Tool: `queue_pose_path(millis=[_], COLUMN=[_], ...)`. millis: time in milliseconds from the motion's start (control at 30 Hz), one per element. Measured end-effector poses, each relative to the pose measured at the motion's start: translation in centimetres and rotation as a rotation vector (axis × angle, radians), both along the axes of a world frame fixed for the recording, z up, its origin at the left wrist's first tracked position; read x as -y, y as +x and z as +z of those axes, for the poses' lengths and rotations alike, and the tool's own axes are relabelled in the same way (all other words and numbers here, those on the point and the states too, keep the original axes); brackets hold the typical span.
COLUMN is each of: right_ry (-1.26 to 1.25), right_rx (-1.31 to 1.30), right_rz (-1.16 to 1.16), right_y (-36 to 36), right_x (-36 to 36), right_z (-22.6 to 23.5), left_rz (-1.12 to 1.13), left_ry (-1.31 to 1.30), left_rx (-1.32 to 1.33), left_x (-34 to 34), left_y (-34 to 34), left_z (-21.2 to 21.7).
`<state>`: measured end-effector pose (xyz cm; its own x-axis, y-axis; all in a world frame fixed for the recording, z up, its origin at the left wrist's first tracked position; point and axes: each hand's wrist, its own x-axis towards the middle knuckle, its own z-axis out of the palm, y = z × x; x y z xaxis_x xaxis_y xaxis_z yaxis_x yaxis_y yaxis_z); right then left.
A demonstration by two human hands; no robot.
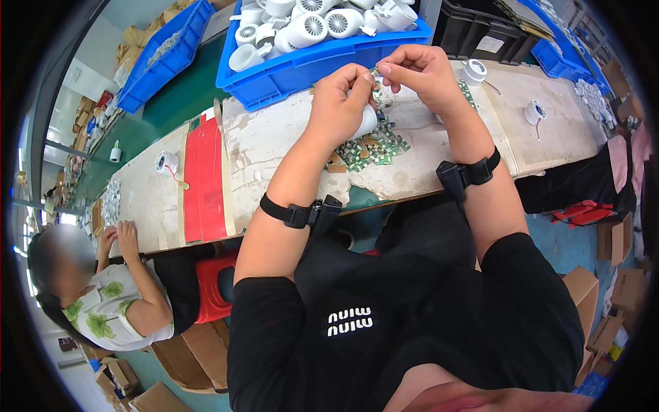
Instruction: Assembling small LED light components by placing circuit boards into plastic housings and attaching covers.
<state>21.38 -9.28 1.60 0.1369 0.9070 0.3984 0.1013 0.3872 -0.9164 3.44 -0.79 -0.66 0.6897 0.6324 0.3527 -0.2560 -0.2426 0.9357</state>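
My left hand (343,99) is closed, thumb against curled fingers, above the bench's far middle. A white cylindrical housing (368,121) shows against its palm side, partly covered by the hand. Close to its right, my right hand (422,74) is closed in a pinch, fingertips nearly meeting the left ones. Whatever lies between the fingertips is too small to make out. Below both hands, a loose pile of small green circuit boards (374,152) is spread over the worn bench top (274,147). More green boards (468,95) lie beside my right wrist.
A blue crate (322,60) heaped with white fan housings (305,31) stands beyond my hands. White round parts with wires (166,162) (535,112) rest at both sides. A red strip (204,182) crosses the bench. At left, a co-worker (113,302) sits near a red stool (211,292).
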Motion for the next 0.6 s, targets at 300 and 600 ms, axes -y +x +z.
queue_pose_path(millis=[300,600], right_ry=[-0.012,-0.059], right_rx=[-0.015,-0.377], right_rz=[0.009,0.265], right_y=[0.3,0.0], right_x=[-0.4,-0.7], right_z=[-0.5,-1.0], left_rz=[0.232,0.241], left_ry=[0.408,0.528], left_rx=[-0.032,0.095], left_x=[0.2,0.1], left_y=[0.0,-0.6], left_z=[0.5,0.8])
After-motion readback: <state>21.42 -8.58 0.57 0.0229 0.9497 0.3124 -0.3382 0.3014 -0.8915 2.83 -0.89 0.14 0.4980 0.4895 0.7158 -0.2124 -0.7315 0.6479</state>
